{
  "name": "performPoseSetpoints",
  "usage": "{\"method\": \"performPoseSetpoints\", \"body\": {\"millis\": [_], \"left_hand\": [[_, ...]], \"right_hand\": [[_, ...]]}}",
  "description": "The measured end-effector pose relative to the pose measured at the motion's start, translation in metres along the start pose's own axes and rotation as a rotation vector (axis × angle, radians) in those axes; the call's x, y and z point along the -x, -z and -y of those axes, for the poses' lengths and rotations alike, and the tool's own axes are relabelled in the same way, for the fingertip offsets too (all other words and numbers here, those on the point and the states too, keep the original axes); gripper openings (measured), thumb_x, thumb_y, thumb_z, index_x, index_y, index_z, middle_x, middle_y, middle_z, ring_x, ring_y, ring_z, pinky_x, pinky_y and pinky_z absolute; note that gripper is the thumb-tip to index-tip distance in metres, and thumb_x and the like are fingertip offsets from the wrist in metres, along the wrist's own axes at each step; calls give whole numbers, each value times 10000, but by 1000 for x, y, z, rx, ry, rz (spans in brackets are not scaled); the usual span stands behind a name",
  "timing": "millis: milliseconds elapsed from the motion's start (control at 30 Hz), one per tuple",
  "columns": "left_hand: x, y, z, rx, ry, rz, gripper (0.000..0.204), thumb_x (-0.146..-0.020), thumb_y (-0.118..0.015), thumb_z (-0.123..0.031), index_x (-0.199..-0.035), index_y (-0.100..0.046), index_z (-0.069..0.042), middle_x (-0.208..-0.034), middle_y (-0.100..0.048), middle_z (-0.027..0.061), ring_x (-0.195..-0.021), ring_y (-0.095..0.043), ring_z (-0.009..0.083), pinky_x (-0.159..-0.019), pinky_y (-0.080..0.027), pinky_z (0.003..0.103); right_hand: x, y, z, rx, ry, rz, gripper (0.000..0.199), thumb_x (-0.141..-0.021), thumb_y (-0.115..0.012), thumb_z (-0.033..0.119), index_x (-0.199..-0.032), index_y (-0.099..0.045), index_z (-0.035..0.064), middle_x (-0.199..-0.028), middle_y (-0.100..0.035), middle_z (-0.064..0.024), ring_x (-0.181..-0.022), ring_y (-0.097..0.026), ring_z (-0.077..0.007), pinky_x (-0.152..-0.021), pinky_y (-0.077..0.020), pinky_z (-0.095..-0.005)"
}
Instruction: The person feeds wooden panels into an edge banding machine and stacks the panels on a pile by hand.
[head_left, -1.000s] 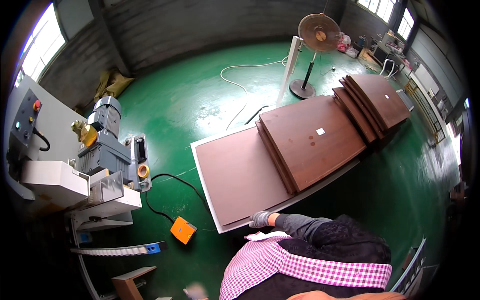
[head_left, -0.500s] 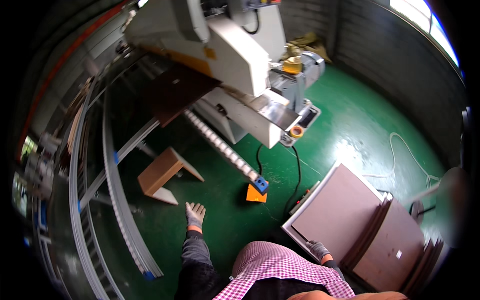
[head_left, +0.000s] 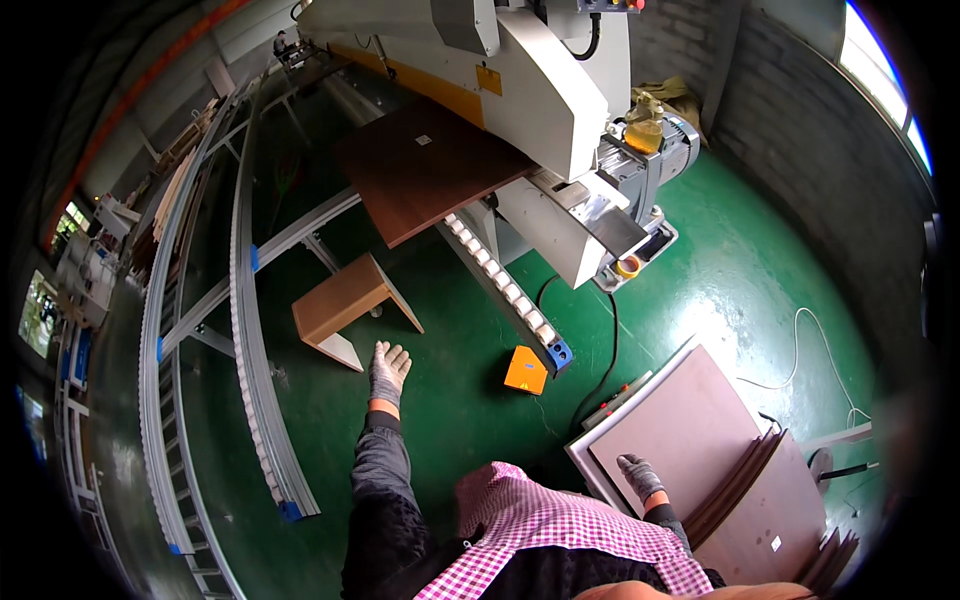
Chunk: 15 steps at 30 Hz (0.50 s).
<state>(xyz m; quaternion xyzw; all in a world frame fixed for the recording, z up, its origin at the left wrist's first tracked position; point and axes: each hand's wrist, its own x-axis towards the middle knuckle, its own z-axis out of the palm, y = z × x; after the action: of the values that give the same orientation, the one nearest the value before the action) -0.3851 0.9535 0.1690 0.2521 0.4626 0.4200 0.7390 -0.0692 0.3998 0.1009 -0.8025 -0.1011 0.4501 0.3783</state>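
A person in a pink-checked apron [head_left: 580,522] has both gloved hands out in front, well apart. The right hand [head_left: 642,477] is over a flat brown panel [head_left: 690,405] at the lower right; its fingers are stretched out with nothing seen in its grip, though I cannot tell whether it touches the panel. That panel lies on a white-edged base, and a stack of darker brown panels [head_left: 765,505] sits over its right part, a small white label on top.

The left hand [head_left: 388,373] is empty, palm showing and fingers spread, above the green floor [head_left: 450,420]. Just beyond its fingertips stands a brown stool [head_left: 342,299]. To the right of the stool, an orange pedal [head_left: 526,371] lies on the floor near the blue end of a roller rail [head_left: 505,286].

Farther on, a brown board [head_left: 430,165] juts out from a big white machine [head_left: 556,90], with a grey motor [head_left: 682,146] on its right. A gray wall [head_left: 790,130] rises behind. Far off at the upper left is another person [head_left: 283,44].
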Motion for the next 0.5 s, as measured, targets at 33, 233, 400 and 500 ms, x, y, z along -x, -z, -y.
{"method": "performPoseSetpoints", "body": {"millis": [33, 233, 400, 500], "left_hand": [[-2, -6, -4, -24, -9, 7, 716, -928, -498, -554, -1457, -307, -111, -1367, -470, 160, -1174, -516, 303, -999, -430, 439], [-6, -39, -28, -198, -129, -60, 460, -914, -601, -422, -1286, -507, -168, -1138, -621, 104, -958, -622, 245, -852, -510, 395], [-16, -64, -38, -461, -347, -60, 355, -940, -600, -235, -1278, -549, -140, -1140, -623, 54, -957, -593, 149, -827, -478, 310], [-14, -86, -39, -566, -531, 51, 412, -959, -562, -184, -1316, -484, 6, -1372, -499, 115, -1285, -456, 238, -1088, -347, 330]], "right_hand": [[-1, -4, -1, -19, -15, 15, 370, -943, -581, 269, -1173, -620, -18, -1042, -682, -110, -1014, -606, -200, -925, -445, -320], [1, -17, -6, -70, -93, 40, 371, -935, -579, 329, -1140, -658, 30, -995, -694, -67, -962, -613, -198, -915, -444, -326], [8, -18, 5, -280, -144, 116, 436, -964, -530, 378, -1220, -578, 28, -1091, -642, -116, -1025, -604, -234, -928, -457, -365], [30, -20, 46, -434, -158, 86, 453, -948, -553, 459, -1182, -618, 76, -1040, -661, -61, -985, -622, -189, -893, -471, -359]]}}
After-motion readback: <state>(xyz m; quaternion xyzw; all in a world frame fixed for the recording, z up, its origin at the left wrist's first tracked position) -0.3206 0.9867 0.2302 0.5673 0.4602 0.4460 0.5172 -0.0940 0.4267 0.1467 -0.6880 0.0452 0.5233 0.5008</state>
